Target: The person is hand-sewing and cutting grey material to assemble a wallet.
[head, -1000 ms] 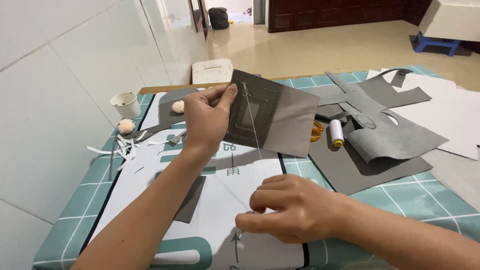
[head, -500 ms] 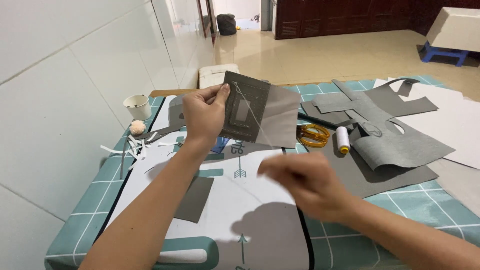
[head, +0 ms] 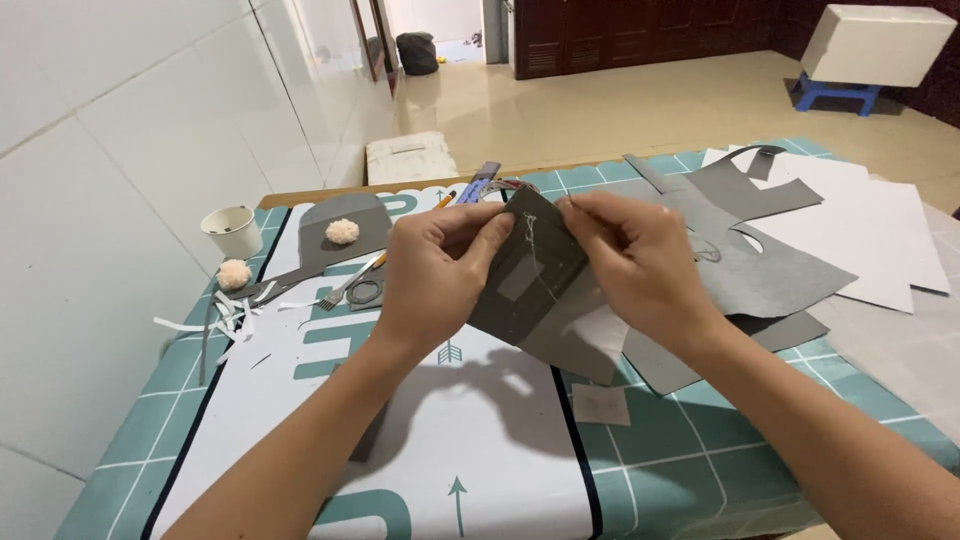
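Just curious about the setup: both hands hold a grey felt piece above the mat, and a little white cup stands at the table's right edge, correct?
Not quite: the head view shows the white cup at the table's left edge, by the wall. Both hands do hold the grey felt piece.

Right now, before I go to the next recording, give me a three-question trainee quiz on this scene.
1. True or false: both the left hand and the right hand grip the dark grey fabric piece.
2. What sits nearest the wall? A) white cup B) blue stool C) white paper sheets
3. How many fluffy pompoms lie on the cutting mat?

Key: 1 true; 2 A; 3 two.
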